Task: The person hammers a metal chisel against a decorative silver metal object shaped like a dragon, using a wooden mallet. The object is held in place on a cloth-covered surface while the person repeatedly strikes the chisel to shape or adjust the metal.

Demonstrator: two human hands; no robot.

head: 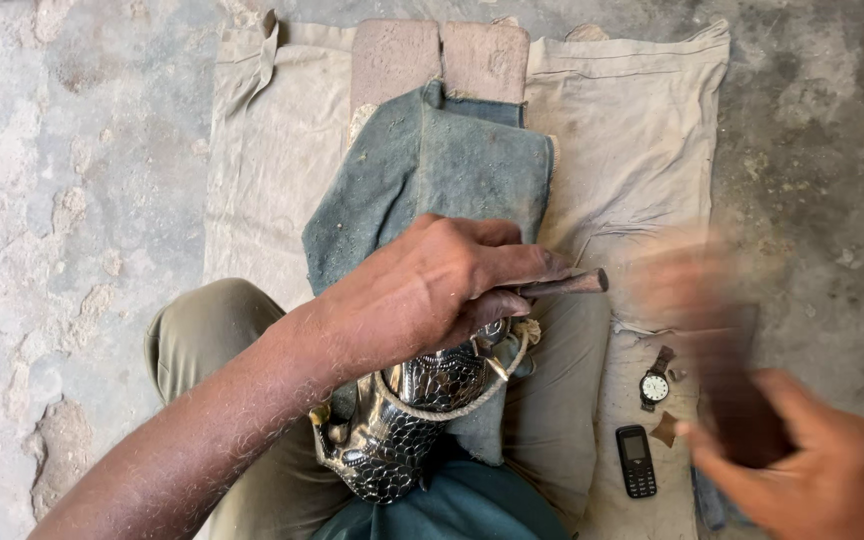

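2 hands at work over a scaled metal piece held in the lap.

Nearest, the right hand (pixel 802 460) is blurred by motion; its fingers are wrapped around a dark block-shaped tool (pixel 737 390), though the blur hides the tool's exact form. Just left of it, a small black phone (pixel 636 460) and a wristwatch (pixel 655 384) lie on the pale cloth (pixel 632 130). The shiny metal piece (pixel 402 420), embossed with a scale pattern and looped with cord, rests between the knees on a blue-grey cloth (pixel 432 170). The left hand (pixel 432 290) lies palm-down over its upper end, forearm reaching in from lower left, fingers closed around a thin dark punch (pixel 567 285) that points right. Farther off, 2 flat reddish blocks (pixel 439 60) sit at the cloth's top edge.
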